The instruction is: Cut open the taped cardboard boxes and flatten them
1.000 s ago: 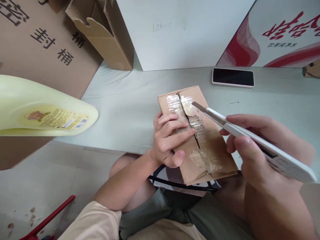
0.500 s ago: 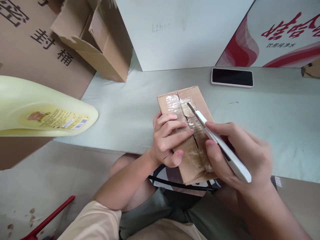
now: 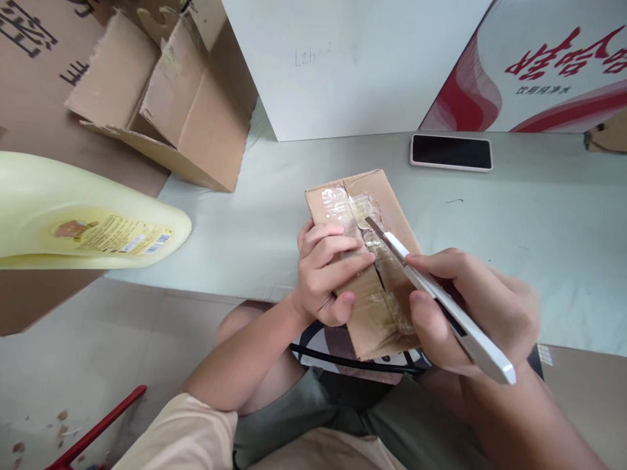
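Observation:
A small brown cardboard box (image 3: 389, 202), sealed with clear tape along its middle seam, lies at the near edge of a pale table (image 3: 539, 235) and juts over my lap. My left hand (image 3: 326, 271) grips the box's left side, fingers curled over the top. My right hand (image 3: 473, 310) is closed round a white utility knife (image 3: 441, 297). The blade tip rests on the taped seam near the box's middle.
A phone (image 3: 450, 151) lies face up at the back of the table. An open torn carton (image 3: 161, 104) stands at the back left. A pale yellow plastic bottle (image 3: 83, 212) juts in from the left. White and red-printed boxes (image 3: 548, 65) line the back.
My right hand has brought the knife down from above the box onto the taped seam. The open carton at the back left has tipped down and leftward.

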Demonstrator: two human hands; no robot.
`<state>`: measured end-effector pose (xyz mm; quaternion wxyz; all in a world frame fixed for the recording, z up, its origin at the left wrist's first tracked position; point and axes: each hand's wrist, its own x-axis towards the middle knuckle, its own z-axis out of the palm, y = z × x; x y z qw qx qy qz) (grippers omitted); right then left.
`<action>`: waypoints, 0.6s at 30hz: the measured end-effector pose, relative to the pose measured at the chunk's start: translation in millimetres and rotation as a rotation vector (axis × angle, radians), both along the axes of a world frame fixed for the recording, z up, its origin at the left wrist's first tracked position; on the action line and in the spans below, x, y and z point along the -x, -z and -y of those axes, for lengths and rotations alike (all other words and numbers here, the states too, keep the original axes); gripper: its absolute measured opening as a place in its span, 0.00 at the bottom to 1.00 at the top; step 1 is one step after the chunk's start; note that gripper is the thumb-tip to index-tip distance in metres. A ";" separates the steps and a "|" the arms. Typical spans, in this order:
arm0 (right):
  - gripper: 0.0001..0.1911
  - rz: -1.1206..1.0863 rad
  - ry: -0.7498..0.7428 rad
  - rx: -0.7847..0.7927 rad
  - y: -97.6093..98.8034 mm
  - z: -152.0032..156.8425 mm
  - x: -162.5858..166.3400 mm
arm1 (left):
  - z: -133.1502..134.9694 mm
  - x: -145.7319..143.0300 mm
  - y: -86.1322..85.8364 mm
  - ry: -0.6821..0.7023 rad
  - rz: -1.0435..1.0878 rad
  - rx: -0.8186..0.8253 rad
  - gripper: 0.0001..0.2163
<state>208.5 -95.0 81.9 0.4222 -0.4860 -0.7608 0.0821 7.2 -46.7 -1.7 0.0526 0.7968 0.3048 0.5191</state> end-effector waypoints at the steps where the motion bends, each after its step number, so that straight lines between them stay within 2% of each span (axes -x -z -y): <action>1: 0.05 -0.010 0.008 -0.001 0.2 0.2 0.1 | 0.0 0.1 -0.1 -0.001 0.000 -0.001 0.25; 12: 0.05 -0.052 0.018 -0.019 1.9 2.9 -1.5 | 1.5 1.4 -0.2 -0.018 -0.021 0.013 0.24; 16: 0.07 -0.184 0.053 0.009 7.7 12.0 -3.0 | 1.1 1.7 -0.7 -0.020 -0.027 0.015 0.24; 18: 0.09 -0.293 0.089 0.078 14.4 16.8 -4.2 | 1.1 1.4 -0.5 -0.017 -0.017 0.012 0.23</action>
